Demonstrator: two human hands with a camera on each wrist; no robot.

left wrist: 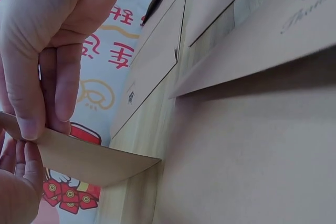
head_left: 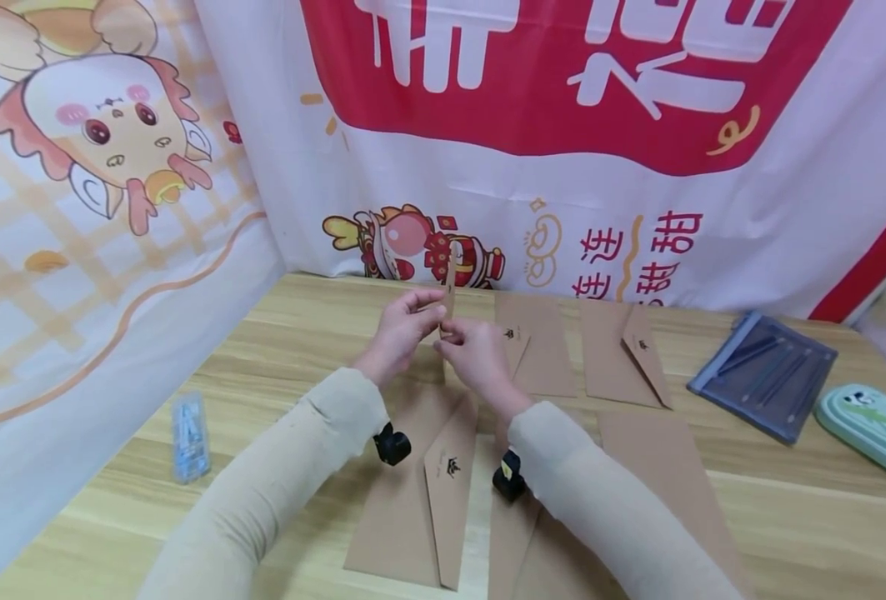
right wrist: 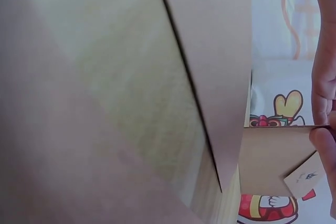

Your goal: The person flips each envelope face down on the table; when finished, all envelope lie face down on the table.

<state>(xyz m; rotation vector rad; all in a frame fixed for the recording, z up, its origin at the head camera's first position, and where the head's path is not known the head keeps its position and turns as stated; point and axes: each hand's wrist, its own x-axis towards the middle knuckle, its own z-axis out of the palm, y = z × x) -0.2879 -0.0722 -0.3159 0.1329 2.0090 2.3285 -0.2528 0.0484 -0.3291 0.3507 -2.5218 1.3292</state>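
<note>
Both hands pinch a brown paper envelope (head_left: 450, 279), held upright and nearly edge-on to the head view toward the back of the table. My left hand (head_left: 403, 332) grips it from the left, thumb against the paper. Lower and to the right, my right hand (head_left: 480, 354) pinches its near edge. A flap with a dark crown print (right wrist: 307, 176) shows on the held envelope in the right wrist view. Below the hands lies another envelope (head_left: 401, 492), its pointed flap slightly raised. One more envelope (head_left: 660, 467) lies partly hidden under the right forearm.
Two envelopes lie at the back, one in the middle (head_left: 551, 358) and one farther right (head_left: 608, 354). A dark blue zip pouch (head_left: 758, 387) and a green panda case (head_left: 870, 429) are at right. A small clear-blue case (head_left: 191, 437) lies left. Printed cloth (head_left: 443, 183) hangs behind.
</note>
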